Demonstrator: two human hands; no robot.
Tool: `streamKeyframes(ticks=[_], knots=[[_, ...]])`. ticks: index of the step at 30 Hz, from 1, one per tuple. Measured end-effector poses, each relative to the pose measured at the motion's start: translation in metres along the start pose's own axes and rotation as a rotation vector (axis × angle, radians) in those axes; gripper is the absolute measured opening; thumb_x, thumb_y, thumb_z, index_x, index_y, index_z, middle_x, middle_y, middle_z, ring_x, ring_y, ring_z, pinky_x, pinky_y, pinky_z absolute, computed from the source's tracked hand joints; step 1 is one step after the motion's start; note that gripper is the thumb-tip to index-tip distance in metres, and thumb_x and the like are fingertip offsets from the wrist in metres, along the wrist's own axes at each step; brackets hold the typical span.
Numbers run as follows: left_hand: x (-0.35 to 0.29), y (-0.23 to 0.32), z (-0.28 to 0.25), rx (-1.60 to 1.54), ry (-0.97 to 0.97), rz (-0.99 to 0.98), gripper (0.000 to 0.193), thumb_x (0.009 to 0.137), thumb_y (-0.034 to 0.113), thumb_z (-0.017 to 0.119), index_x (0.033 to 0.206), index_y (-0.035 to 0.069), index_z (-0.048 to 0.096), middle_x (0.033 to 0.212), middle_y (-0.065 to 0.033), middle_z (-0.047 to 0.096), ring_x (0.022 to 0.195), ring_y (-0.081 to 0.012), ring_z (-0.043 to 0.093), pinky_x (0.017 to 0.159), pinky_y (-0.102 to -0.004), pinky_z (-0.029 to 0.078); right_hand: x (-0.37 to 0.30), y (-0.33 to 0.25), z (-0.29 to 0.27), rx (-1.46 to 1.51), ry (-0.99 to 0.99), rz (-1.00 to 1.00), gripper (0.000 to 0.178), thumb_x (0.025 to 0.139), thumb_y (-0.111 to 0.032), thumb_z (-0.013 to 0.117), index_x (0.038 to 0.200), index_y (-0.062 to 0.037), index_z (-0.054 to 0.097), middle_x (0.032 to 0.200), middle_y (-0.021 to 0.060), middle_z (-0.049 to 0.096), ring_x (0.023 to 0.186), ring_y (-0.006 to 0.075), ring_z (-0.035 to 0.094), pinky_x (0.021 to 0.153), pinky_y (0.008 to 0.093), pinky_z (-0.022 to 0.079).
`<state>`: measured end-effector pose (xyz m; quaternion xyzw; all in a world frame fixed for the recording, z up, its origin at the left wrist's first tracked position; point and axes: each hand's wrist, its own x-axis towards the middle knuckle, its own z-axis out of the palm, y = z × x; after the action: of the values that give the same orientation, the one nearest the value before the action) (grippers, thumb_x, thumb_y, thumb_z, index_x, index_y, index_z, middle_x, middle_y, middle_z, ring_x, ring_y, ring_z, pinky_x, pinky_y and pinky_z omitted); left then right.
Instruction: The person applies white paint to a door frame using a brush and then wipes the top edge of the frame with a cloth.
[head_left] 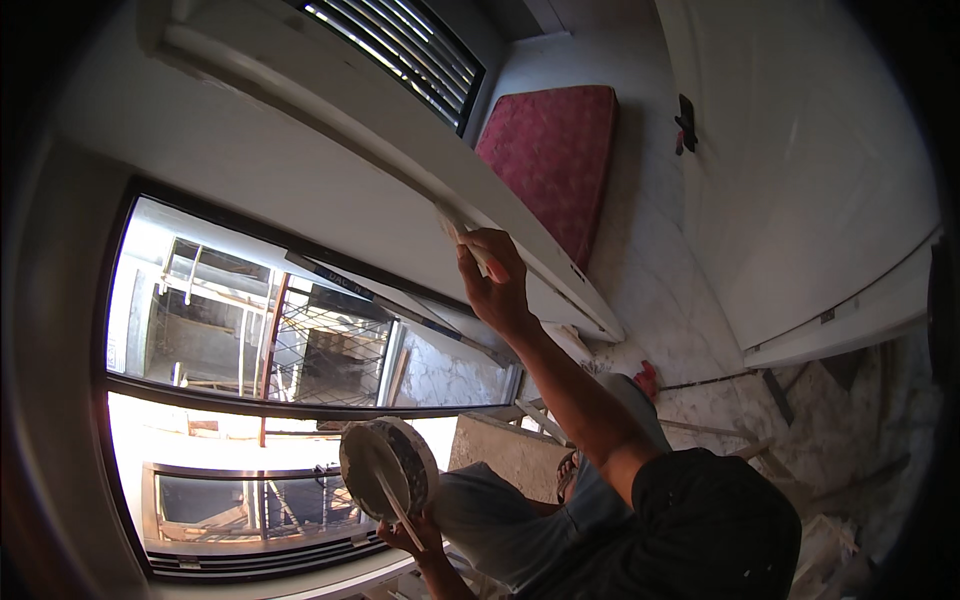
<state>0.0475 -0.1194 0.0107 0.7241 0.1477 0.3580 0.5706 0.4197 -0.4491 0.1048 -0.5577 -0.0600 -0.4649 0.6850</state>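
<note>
My right hand (497, 285) is raised and closed round the handle of a flat paintbrush (449, 226). The brush's pale tip meets the edge of a long white beam-like frame (370, 125) that slants from upper left to middle right. Lower down, my left hand (418, 540) grips the rim of a round tub (415, 455), which is tilted so its mouth faces left. A thin pale stick (391, 497) leans inside the tub, its lower end close to my left fingers. Greyish-white residue coats the tub's inner wall.
A dark-framed window (300, 405) fills the left, with bars and scaffold-like poles beyond. A red mattress (550, 150) lies on the floor past the frame. A white door (800, 180) stands at right. Boards and debris (830, 480) lie on the marbled floor, lower right.
</note>
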Motion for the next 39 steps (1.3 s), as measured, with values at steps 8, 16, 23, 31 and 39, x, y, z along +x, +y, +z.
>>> streamKeyframes(ticks=[8,16,23,31,39], knots=[[0.013,0.011,-0.008,-0.627,-0.127,-0.376,0.063,0.091,0.043,0.040,0.140,0.004,0.045,0.140,-0.0221,0.051,0.127,-0.0356,0.052,0.100,-0.0545,0.047,-0.011,0.012,-0.005,-0.022,-0.009,0.043,0.017,0.086,-0.002,0.065,0.103,-0.0043,0.061,0.093,0.0137,0.061,0.087,0.0314,0.061,0.075,0.0403,0.051],[0.003,-0.004,-0.010,-0.184,-0.221,0.003,0.073,0.079,-0.001,0.072,0.127,0.020,0.021,0.148,-0.0230,0.032,0.125,-0.0361,0.052,0.097,-0.0519,0.053,-0.017,0.015,-0.006,-0.023,-0.011,0.037,0.017,0.085,-0.002,0.065,0.102,-0.0032,0.061,0.094,0.0136,0.062,0.089,0.0315,0.062,0.077,0.0401,0.052],[0.006,-0.022,-0.027,0.011,-0.169,0.055,0.079,0.075,-0.004,0.078,0.125,0.019,0.021,0.144,-0.0237,0.036,0.121,-0.0345,0.056,0.096,-0.0458,0.054,-0.021,0.023,-0.009,-0.049,-0.017,-0.005,0.017,0.085,-0.002,0.065,0.102,-0.0022,0.062,0.096,0.0138,0.064,0.090,0.0309,0.063,0.078,0.0394,0.052],[0.009,-0.012,-0.020,-0.360,0.078,-0.234,0.078,0.077,0.005,0.081,0.123,0.017,0.020,0.142,-0.0243,0.040,0.117,-0.0345,0.058,0.099,-0.0428,0.051,-0.025,0.028,-0.013,-0.055,-0.039,0.007,0.016,0.086,-0.003,0.066,0.102,-0.0029,0.062,0.097,0.0130,0.064,0.090,0.0294,0.063,0.078,0.0381,0.052],[0.008,0.003,0.007,-0.352,0.150,-0.243,0.082,0.073,0.010,0.086,0.124,0.013,0.021,0.136,-0.0219,0.045,0.115,-0.0323,0.060,0.091,-0.0381,0.055,-0.030,0.038,-0.021,-0.081,-0.049,0.008,0.016,0.085,-0.002,0.066,0.100,-0.0023,0.062,0.097,0.0138,0.065,0.089,0.0305,0.063,0.077,0.0386,0.053]])
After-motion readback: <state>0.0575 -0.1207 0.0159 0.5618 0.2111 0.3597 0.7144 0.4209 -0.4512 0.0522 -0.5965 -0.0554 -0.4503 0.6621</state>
